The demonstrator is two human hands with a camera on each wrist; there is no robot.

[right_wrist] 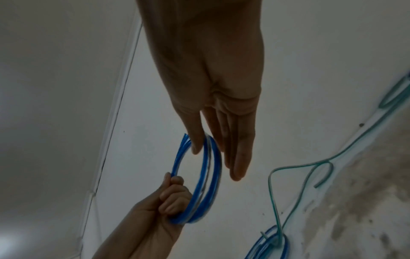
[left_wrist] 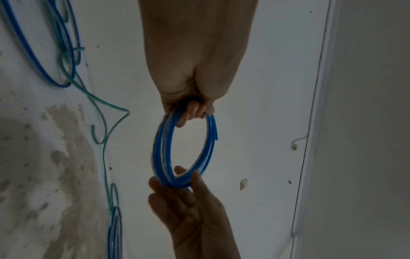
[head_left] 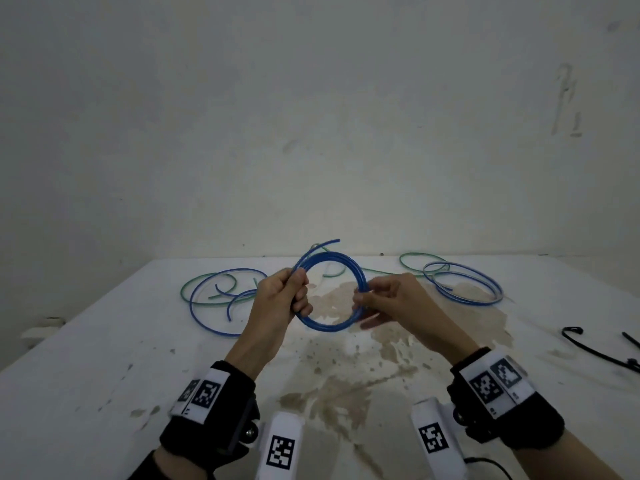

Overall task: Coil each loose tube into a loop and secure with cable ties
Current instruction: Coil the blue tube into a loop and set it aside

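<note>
A blue tube wound into a small coil [head_left: 325,328] is held upright above the white table between both hands. My left hand [head_left: 298,295] grips its left side with fingers curled round the strands [left_wrist: 193,108]. My right hand [head_left: 365,299] pinches the right side between thumb and nearly straight fingers [right_wrist: 210,145]. One free tube end [head_left: 329,241] sticks out over the top of the coil. In the left wrist view the coil [left_wrist: 159,149] spans from one hand to the other; in the right wrist view the coil [right_wrist: 213,175] looks slightly blurred.
Loose blue and green tubes [head_left: 207,289] sprawl on the table at back left. Another wide blue and green loop [head_left: 464,282] lies at back right. Black cable ties [head_left: 588,348] lie near the right edge. The table [head_left: 104,341] is stained brown in the middle, with a wall behind.
</note>
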